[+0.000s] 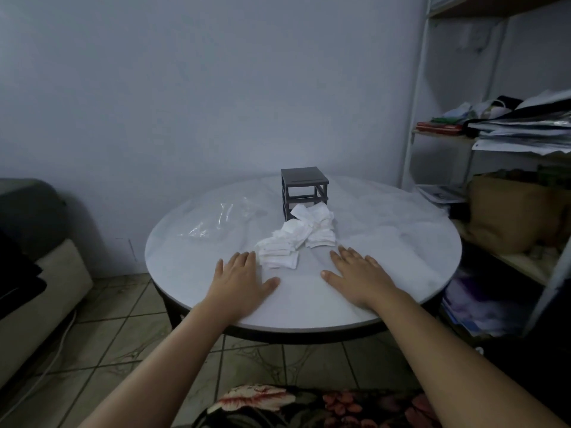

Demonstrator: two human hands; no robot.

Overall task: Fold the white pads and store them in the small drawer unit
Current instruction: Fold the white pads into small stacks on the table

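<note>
A loose heap of white pads (298, 236) lies in the middle of the round white table (401, 230). Just behind it stands a small dark grey drawer unit (304, 188), its frame showing open slots on the front. My left hand (239, 281) rests flat on the table, palm down, fingers apart, its fingertips just left of the nearest pads. To the right, my right hand (355, 278) lies flat the same way, fingertips close below the heap. Neither hand holds anything.
A crumpled clear plastic bag (222, 220) lies on the table left of the pads. A white shelf rack (506, 143) stacked with papers and bags stands close on the right. A sofa (34, 273) sits at the left, over a tiled floor.
</note>
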